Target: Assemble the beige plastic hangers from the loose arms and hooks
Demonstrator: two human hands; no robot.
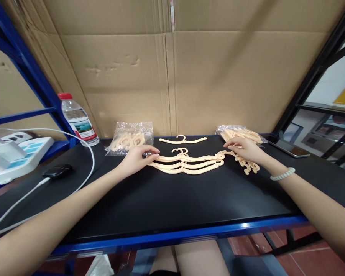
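Leftmost, a white power strip (37,147) sits beside the black table (175,207), with a white cable (43,181) running to a small black device (58,171), presumably kept at this side so that the line stays off the work. A red-capped bottle (82,124) stands at the far left, near the cardboard (117,76), probably out of elbow reach. Next, a clear bag (117,145) of cream pieces lies at the far edge, just beyond the left hand (138,158). That hand has thumb and forefinger nearly together at the left ends of the stacked hangers (202,166); it seems to steady them, though firm grip versus light touch cannot be told. About three hangers overlap mid-table, arms lined up and hooks pointing far, an arrangement that likely keeps them even. Beyond them, a single hanger (169,142) lies flat, hook also to the far side. Right of the stack, the right hand (245,150) arches over loose curved pieces (248,166), fingers bent and partly spread; its underside is hidden, so whether it holds one is unclear. Behind it rests a second bag (241,132), mirroring the first, perhaps for easy reach. Far right, a phone (289,147) lies flat, apart from the pieces.
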